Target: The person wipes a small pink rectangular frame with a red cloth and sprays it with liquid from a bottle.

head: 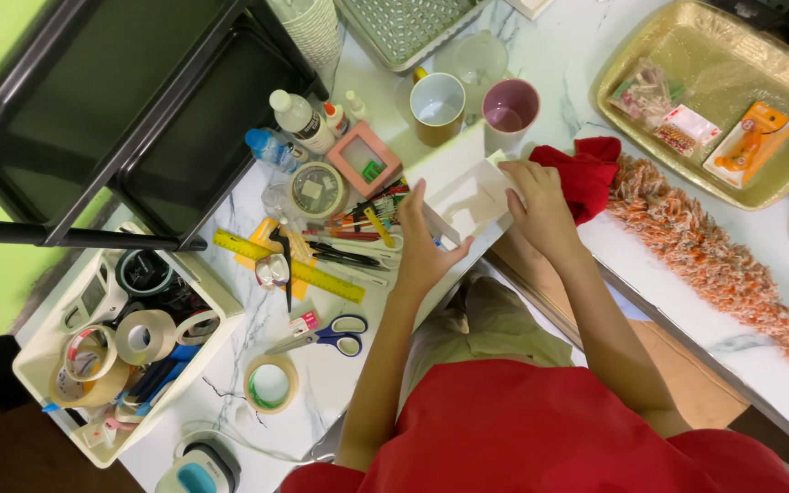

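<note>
A small white open box (468,192) sits at the table's near edge, held between both hands. My left hand (425,248) grips its left side, fingers spread along the wall. On the box's right rim rests my right hand (541,205), fingers curled over the edge. Just left of the box lies a heap of pens and pencils (367,224). A red cloth (586,173) lies right behind my right hand.
A yellow ruler (289,267), blue-handled scissors (326,336) and a tape roll (270,383) lie on the marble table. A white bin (34,351) holds tape rolls at left. Two mugs (438,105) stand behind the box. An orange duster (714,251) and a gold tray (632,55) are at right.
</note>
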